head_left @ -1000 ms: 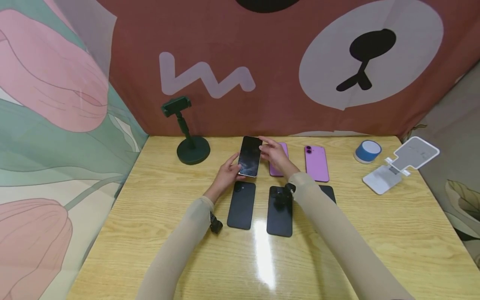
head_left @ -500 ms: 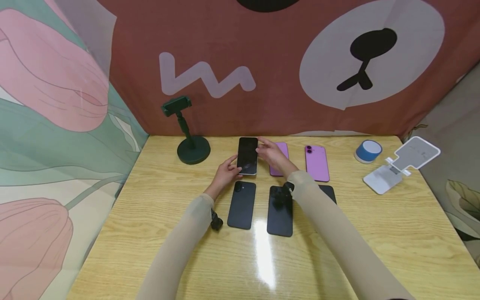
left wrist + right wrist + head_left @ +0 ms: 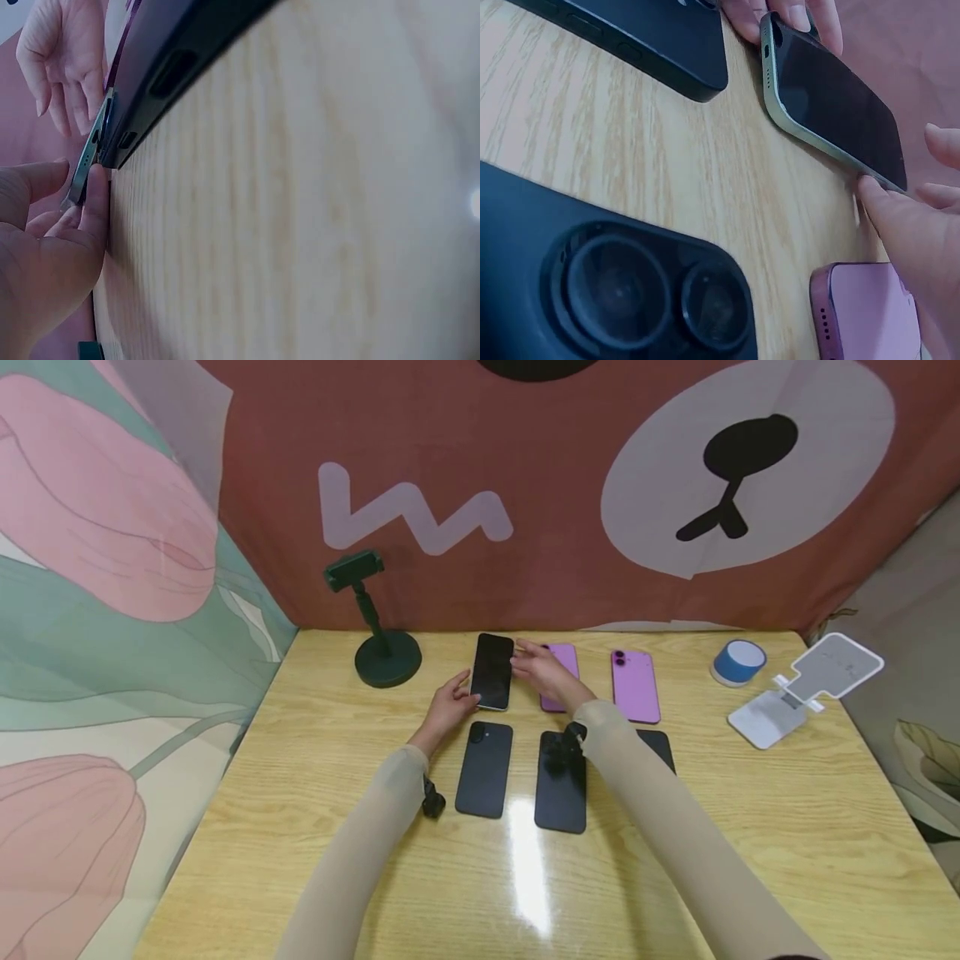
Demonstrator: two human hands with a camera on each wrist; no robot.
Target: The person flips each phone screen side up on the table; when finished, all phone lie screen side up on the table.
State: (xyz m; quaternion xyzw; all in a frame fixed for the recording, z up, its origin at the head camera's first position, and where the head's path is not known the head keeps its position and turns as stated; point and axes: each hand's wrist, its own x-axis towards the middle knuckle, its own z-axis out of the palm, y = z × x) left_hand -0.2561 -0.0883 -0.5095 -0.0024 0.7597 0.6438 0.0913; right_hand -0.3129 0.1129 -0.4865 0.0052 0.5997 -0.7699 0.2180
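Observation:
A smartphone with its dark screen up and a pale green frame is at the back of the table, between both hands. My left hand holds its near left corner, thumb over the screen side and fingers at the edge. At its right edge, my right hand touches it with the thumb, its other fingers loosely extended. Nearer me lie a black phone and a second black phone. A purple phone lies beneath the right hand, partly hidden.
Another purple phone lies to the right, and a black phone is partly covered by the right sleeve. A green phone stand is at the back left. On the right are a blue-and-white cylinder and a white folding stand.
The pale green-framed smartphone has shifted left and settled lower toward the table. Both hands moved slightly with it, and the right fingers have loosened from its far corner.

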